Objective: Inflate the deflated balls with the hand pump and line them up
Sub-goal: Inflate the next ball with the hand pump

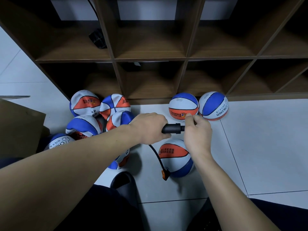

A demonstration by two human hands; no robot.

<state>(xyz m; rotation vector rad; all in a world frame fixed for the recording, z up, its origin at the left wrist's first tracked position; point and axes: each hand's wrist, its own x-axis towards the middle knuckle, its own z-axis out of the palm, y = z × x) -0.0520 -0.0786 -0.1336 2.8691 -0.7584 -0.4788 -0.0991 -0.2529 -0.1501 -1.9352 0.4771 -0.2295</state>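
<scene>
My left hand (148, 127) grips the barrel of a black hand pump (172, 128), held level above the floor. My right hand (197, 132) is curled round the pump's handle end, which it hides. A black hose (157, 157) runs down from the pump to an orange-tipped connector (165, 175) at a blue, white and orange ball (175, 158) lying below my hands. Two round balls (183, 105) (213, 105) stand side by side against the shelf base. Several saggy, dented balls (85, 104) are piled at the left.
A dark wooden cubby shelf (150, 59) fills the back; one cubby holds a small black object (98, 39). A brown cardboard box (18, 125) stands at the left. My black slipper (123, 182) is on the white tile floor (258, 155).
</scene>
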